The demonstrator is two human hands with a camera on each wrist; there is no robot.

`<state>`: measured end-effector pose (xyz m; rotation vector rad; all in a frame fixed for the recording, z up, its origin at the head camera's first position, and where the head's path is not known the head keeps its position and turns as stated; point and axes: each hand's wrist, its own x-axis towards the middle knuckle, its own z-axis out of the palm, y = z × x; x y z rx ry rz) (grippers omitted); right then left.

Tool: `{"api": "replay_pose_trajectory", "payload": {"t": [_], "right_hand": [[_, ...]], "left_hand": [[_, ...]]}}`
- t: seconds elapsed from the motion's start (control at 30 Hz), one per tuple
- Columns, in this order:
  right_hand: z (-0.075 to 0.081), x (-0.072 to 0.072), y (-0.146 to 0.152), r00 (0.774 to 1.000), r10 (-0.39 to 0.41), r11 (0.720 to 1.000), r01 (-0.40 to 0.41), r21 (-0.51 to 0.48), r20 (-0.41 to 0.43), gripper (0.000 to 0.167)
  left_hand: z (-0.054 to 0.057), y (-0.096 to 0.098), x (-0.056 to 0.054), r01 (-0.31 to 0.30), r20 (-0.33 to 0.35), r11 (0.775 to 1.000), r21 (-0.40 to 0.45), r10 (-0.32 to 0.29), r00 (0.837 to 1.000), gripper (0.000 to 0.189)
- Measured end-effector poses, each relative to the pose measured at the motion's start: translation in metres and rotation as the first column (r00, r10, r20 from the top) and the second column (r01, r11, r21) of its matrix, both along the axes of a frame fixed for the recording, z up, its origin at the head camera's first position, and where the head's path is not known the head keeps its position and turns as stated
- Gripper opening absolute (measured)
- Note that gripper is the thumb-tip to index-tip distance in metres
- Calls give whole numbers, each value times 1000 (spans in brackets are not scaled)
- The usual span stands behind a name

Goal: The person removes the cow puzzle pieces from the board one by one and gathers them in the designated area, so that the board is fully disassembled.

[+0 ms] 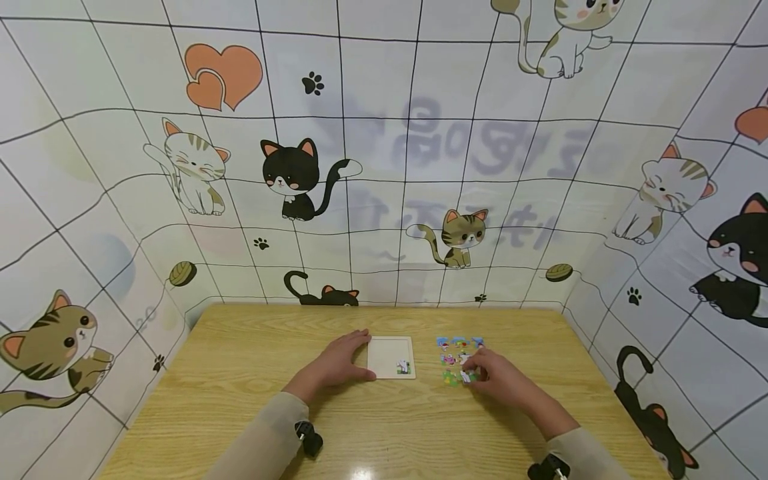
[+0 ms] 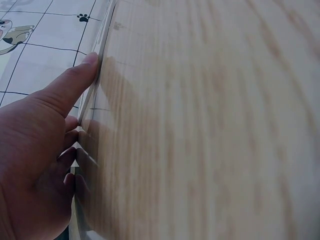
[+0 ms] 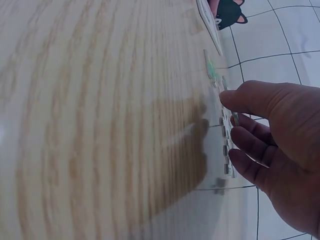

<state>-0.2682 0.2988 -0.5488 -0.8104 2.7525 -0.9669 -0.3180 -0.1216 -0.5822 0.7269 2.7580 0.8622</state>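
A pale square puzzle tray (image 1: 383, 357) lies on the table, with one printed jigsaw piece (image 1: 403, 367) in its lower right corner. My left hand (image 1: 337, 363) rests at the tray's left side, thumb and fingers spread along that edge. To the right of the tray, loose colourful jigsaw pieces (image 1: 448, 359) lie in rough rows. Over the right side of these rows, my right hand (image 1: 501, 379) pinches a small jigsaw piece (image 3: 235, 119) between thumb and index finger. The other fingers are loosely bent, and the hand partly hides nearby pieces.
The wooden table (image 1: 384, 427) runs back to a wall covering (image 1: 384, 153) printed with cats and grid lines, which also closes off both sides. A strip of bare wood separates the tray from the loose pieces.
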Motion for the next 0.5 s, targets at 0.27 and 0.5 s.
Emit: {"api": "replay_pose_trajectory", "payload": {"t": [0.27,0.5], "right_hand": [[-7,0,1,999,-45,999,44,24,3,21],[-7,1,2,998,-60,998,59,32,28,19]], "left_hand": [[0,0,0,1,5,1000,-3,-1,1000,99],[-2,1,-1,3,-3,1000,-9,-3,1000,98]]}}
